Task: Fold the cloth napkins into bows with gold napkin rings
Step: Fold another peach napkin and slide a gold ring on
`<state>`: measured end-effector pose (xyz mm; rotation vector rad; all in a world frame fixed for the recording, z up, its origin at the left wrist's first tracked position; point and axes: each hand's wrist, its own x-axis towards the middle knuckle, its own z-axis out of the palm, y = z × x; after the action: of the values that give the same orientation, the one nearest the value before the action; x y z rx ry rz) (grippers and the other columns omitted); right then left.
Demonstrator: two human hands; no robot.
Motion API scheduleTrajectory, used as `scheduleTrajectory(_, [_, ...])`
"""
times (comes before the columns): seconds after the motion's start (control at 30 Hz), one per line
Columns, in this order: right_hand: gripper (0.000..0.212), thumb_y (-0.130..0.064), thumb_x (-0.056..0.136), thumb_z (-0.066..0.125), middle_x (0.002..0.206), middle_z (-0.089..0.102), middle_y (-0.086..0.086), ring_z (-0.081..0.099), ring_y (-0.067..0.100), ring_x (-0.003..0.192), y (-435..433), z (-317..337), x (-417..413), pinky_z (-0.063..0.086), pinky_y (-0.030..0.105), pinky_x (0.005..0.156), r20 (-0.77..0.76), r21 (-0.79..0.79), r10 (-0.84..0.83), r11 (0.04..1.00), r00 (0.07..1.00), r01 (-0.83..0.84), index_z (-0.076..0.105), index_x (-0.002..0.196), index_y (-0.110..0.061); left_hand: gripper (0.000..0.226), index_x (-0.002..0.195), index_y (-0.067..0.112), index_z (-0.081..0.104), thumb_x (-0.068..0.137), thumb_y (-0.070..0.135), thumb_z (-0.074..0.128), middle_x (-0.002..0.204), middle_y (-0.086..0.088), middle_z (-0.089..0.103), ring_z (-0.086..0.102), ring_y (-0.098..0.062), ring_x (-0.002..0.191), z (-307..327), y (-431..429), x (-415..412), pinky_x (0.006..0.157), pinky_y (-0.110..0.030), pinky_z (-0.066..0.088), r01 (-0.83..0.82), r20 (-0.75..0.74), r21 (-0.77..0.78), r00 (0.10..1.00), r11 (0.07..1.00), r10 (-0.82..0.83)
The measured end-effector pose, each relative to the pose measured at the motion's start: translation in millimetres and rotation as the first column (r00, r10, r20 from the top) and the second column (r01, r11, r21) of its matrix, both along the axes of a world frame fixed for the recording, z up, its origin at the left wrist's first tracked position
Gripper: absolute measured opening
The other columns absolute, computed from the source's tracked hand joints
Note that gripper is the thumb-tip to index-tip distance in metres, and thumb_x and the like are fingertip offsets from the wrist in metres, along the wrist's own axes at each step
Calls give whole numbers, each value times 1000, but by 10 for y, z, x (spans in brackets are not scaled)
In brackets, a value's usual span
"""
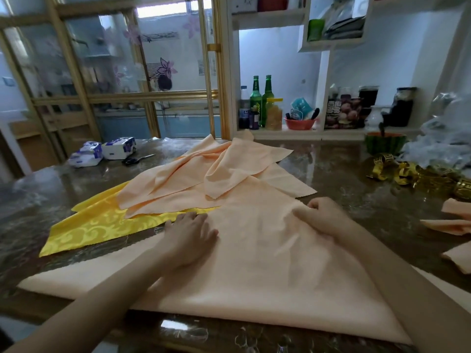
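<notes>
A large peach napkin (254,271) lies folded into a triangle on the dark table, its long edge toward me. My left hand (190,233) rests flat on its left slope with the fingers straight. My right hand (322,216) sits at the napkin's right edge near the apex, fingers curled and pinching the cloth. Behind them lies a loose pile of peach napkins (216,171) over a yellow patterned napkin (96,222). Several gold napkin rings (418,175) lie at the right.
Folded peach pieces (453,222) lie at the right edge. Scissors (137,159) and two tissue packs (104,151) sit at the back left. A watermelon-shaped bowl (384,143) and crumpled plastic (443,138) stand at the back right. Shelves with bottles (260,103) rise behind the table.
</notes>
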<state>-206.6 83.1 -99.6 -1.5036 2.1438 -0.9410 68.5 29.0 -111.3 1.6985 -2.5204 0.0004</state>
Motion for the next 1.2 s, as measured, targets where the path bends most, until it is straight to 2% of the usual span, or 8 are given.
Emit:
scheduleTrajectory(0.17, [10,-12,80,68,87,67,9,62,26,84,-18,27,13,50,40,78,-54,-215,101,970,993,-110,64,88,-8,60,143,16,35,92,42,53,148,-5,36,37,-21,133,234,-330,-467,106,-31,31,182,-289,25,943,983,-167])
scheduleTrajectory(0.27, [8,-7,77,70,82,68,16,63,32,80,12,44,12,51,45,76,46,-303,118,948,992,-99,65,84,-7,72,146,20,29,86,50,58,150,-1,32,36,-21,134,383,-606,-810,107,-34,32,210,-444,281,893,937,-67])
scheduleTrajectory(0.37, [6,-6,76,69,79,66,24,60,35,70,49,116,14,49,41,65,87,-355,134,930,987,-95,63,78,-7,67,140,18,39,85,52,56,142,2,42,45,-17,122,567,-825,-951,103,-32,35,294,-547,506,837,811,37])
scheduleTrajectory(0.53, [6,-8,78,70,80,66,17,61,29,77,34,122,-89,43,32,66,69,-316,93,947,993,-67,65,81,-5,52,136,7,45,91,28,59,132,-7,53,53,-24,119,638,-1055,-1025,104,-39,42,251,-561,533,819,808,116])
scheduleTrajectory(0.73, [18,-14,84,67,79,67,20,55,19,64,32,39,-175,36,28,56,58,-94,31,995,998,-26,70,78,2,26,105,10,67,85,27,67,114,-11,64,62,-24,105,533,-1115,-1043,91,-34,51,255,-608,472,787,844,103])
scheduleTrajectory(0.87, [7,-12,79,72,73,66,8,58,18,67,21,26,-188,41,27,59,48,-88,18,996,999,-14,70,77,-6,24,102,14,68,82,27,70,108,-7,64,62,-20,99,466,-1143,-1074,83,-28,52,208,-581,454,807,866,110])
scheduleTrajectory(1.0, [9,-14,75,75,76,67,9,62,24,75,31,19,-176,43,29,63,23,-72,13,997,1000,-11,70,78,-7,3,88,15,67,86,15,66,99,-6,62,60,-17,91,482,-1104,-1098,86,-28,50,218,-585,451,805,865,102])
scheduleTrajectory(1.2, [24,-35,88,61,82,63,1,57,19,83,67,48,-181,38,27,66,-115,52,-33,998,993,39,66,76,-15,27,110,8,64,85,-2,57,110,-13,59,58,-24,94,384,-1067,-1155,80,-28,51,139,-499,465,857,874,129])
